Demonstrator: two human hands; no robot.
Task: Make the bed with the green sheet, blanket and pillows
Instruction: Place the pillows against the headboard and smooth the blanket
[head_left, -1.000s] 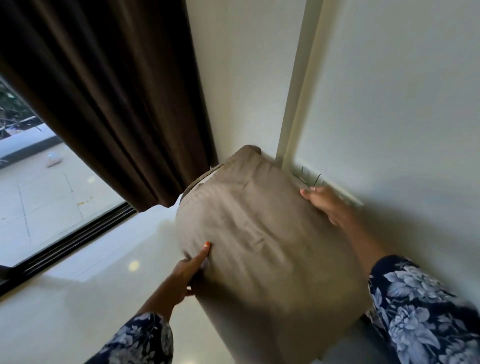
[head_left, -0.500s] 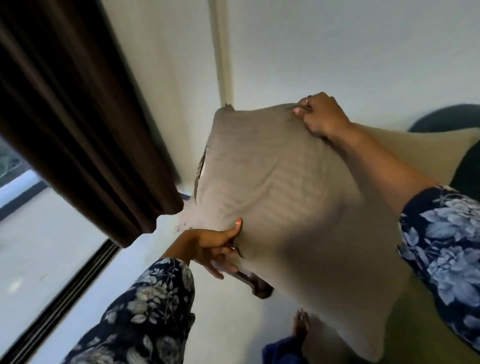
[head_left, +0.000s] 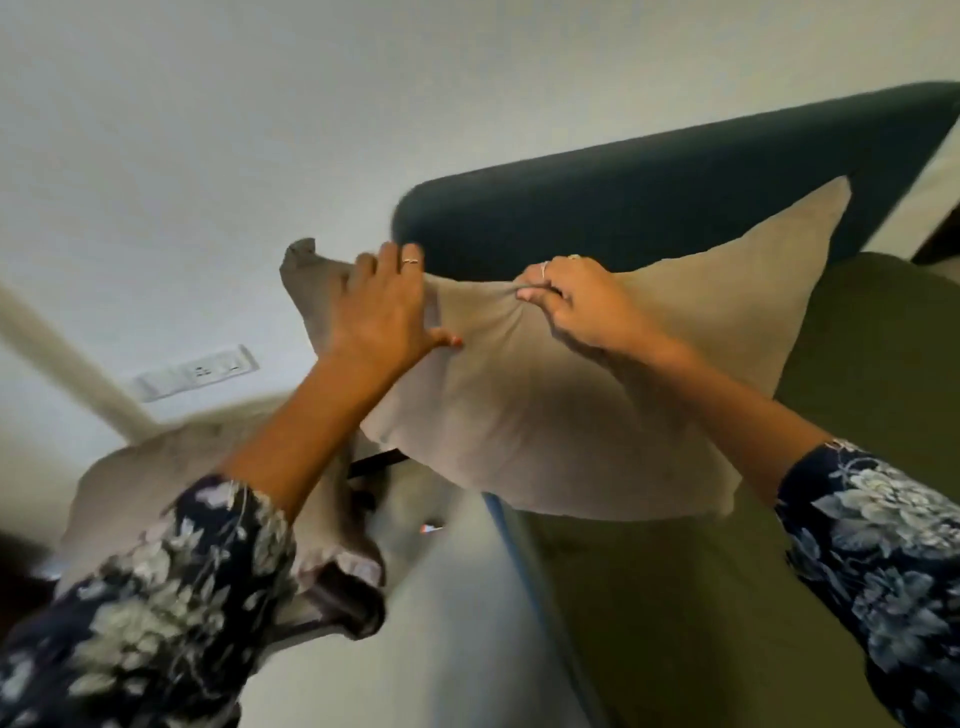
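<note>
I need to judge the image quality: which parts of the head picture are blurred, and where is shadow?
Head view: the left sleeve and the second pillow under it are smeared by motion blur; the hands, left and right, and the held pillow are sharper. Shadow darkens the pillow's lower middle. The wide lens bends the headboard.

Both hands, left (head_left: 382, 306) and right (head_left: 582, 306), hold a beige pillow (head_left: 545, 410) over the green sheet (head_left: 727, 597).
</note>
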